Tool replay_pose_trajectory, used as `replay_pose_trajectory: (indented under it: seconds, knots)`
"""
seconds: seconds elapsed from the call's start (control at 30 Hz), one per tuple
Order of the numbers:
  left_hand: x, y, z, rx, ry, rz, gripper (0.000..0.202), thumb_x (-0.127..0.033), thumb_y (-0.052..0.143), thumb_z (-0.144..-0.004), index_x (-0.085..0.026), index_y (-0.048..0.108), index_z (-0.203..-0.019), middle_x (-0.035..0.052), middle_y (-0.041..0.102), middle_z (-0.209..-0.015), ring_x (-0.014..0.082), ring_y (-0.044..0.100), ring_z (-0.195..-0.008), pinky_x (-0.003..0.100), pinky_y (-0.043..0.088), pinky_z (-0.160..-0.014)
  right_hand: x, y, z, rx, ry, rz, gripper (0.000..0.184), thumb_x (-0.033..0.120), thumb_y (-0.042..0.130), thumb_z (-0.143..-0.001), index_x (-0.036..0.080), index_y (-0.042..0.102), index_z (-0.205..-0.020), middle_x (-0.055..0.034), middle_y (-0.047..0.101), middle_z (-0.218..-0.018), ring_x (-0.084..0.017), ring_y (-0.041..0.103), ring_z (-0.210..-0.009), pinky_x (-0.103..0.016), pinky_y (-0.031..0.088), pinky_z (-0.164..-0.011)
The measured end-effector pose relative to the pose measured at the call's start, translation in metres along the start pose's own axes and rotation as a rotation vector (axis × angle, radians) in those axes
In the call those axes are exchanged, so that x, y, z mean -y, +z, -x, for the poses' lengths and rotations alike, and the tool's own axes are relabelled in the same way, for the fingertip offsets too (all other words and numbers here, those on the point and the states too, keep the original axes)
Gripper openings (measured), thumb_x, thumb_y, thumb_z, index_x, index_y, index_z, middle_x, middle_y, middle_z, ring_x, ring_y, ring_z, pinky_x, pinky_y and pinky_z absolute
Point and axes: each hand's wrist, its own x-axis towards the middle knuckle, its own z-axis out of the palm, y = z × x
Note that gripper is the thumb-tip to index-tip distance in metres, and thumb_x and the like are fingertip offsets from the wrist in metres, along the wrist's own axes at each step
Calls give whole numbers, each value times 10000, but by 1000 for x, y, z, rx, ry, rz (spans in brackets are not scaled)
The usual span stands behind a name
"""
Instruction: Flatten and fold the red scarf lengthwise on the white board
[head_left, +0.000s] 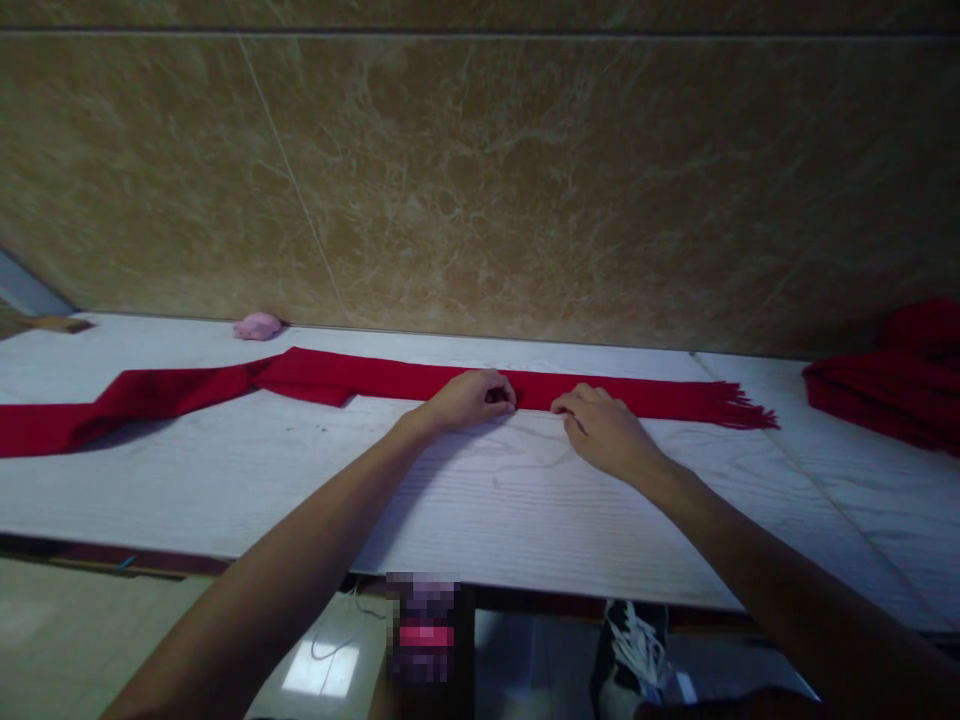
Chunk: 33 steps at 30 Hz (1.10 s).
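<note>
A long red scarf (405,378) with a fringed right end lies lengthwise along the white wood-grain table. Its right part is narrow and flat, while the left part is twisted and folded over. My left hand (472,398) is closed at the near edge of the scarf, thumb and fingers pinched on the cloth. A short way to the right, my right hand (604,428) has its fingers bent over the same edge, also closed on the cloth. A stretch of scarf shows between the two hands.
A heap of red cloth (885,395) lies at the table's right end. By the marbled wall (480,180) sits a small pink object (257,326), and a brown block (60,323) is at the far left. Below the table's front edge a shoe (634,650) shows.
</note>
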Motion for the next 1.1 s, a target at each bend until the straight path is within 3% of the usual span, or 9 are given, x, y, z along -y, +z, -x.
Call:
replay_pose_trajectory:
  seconds: [0.2,0.33,0.47,0.63,0.73,0.87,0.97,1.1]
  knots:
    - [0,1,1,-9,-1,7,108,-219,684,-870,-168,772,-907,29,738,-853,148,644,-756,240,470,-703,-5,0,3,-38,20,-20,360,168,440,-1033,202,707,-1272,-125,680,-1271,-301,593,-1174,-447,477,-944]
    - [1,2,1,-2,-2,16,122,-226,669,-883,-170,770,-923,35,739,-863,153,649,-761,249,477,-711,-9,2,4,-26,15,-33,338,149,474,-1006,216,736,-1209,-108,701,-1221,-302,610,-1136,-445,492,-915]
    - [3,0,1,-9,17,24,136,-255,653,-900,-186,766,-928,35,749,-876,162,661,-783,262,491,-734,-13,2,4,-60,22,-44,361,171,446,-1023,200,704,-1275,-132,678,-1273,-303,600,-1160,-449,494,-928]
    - [9,-13,2,-211,0,-124,188,-328,640,-925,-203,773,-973,52,774,-960,198,677,-870,327,521,-837,-19,4,5,-42,-8,-62,341,140,462,-993,208,744,-1174,-108,700,-1211,-280,614,-1104,-424,504,-925]
    - [15,-18,2,-290,-2,-236,252,-368,598,-958,-203,779,-1015,79,787,-1035,237,692,-989,404,523,-970,-20,5,6,-50,-6,-63,377,163,453,-999,208,727,-1255,-125,679,-1280,-298,602,-1145,-454,504,-944]
    - [21,-16,3,-194,-26,-301,418,-450,532,-996,-194,743,-1252,115,728,-1355,281,635,-1294,470,445,-1164,-21,7,8,-32,-13,-70,425,173,467,-994,219,697,-1348,-131,645,-1378,-313,590,-1222,-480,503,-987]
    - [19,-14,4,-72,-74,-319,570,-512,456,-1020,-168,645,-1434,127,558,-1584,302,450,-1518,481,336,-1264,-22,7,9,-9,-19,-77,412,193,467,-1007,221,706,-1342,-128,629,-1434,-321,582,-1274,-496,500,-1023]
    - [9,-11,6,67,-126,-335,708,-596,367,-1036,-189,449,-1609,99,338,-1725,321,189,-1639,549,206,-1309,-24,8,8,8,-16,-78,477,250,436,-1046,216,612,-1488,-137,545,-1572,-337,518,-1399,-544,454,-1116]
